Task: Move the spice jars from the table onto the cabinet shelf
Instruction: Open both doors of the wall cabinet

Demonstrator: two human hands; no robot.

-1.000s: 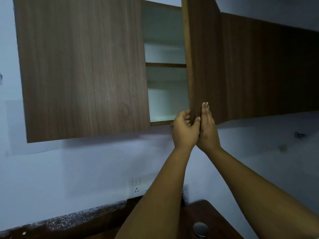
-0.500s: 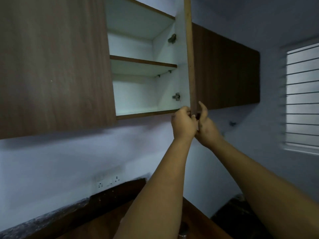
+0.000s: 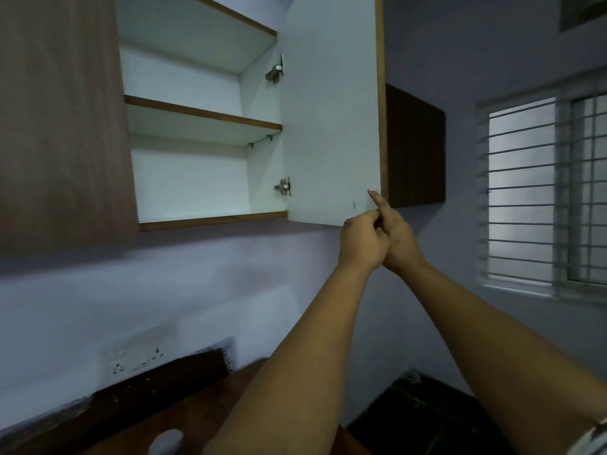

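Note:
The wall cabinet stands open, its door swung wide with the white inner face towards me. Both the middle shelf and the bottom shelf are bare. My left hand is curled on the door's lower free corner. My right hand presses against it and holds the same corner, one finger stretched up along the door's edge. At the bottom edge of the view, the round grey lid of one spice jar shows on the wooden table; the rest of the jar is cut off.
A closed brown cabinet door hangs to the left of the opening, and more dark cabinet runs behind the open door. A barred window is at the right. A wall socket sits above the table.
The cabinet door has swung from barely ajar to wide open, with both hands following its lower corner to the right. My view has turned right, bringing the window in.

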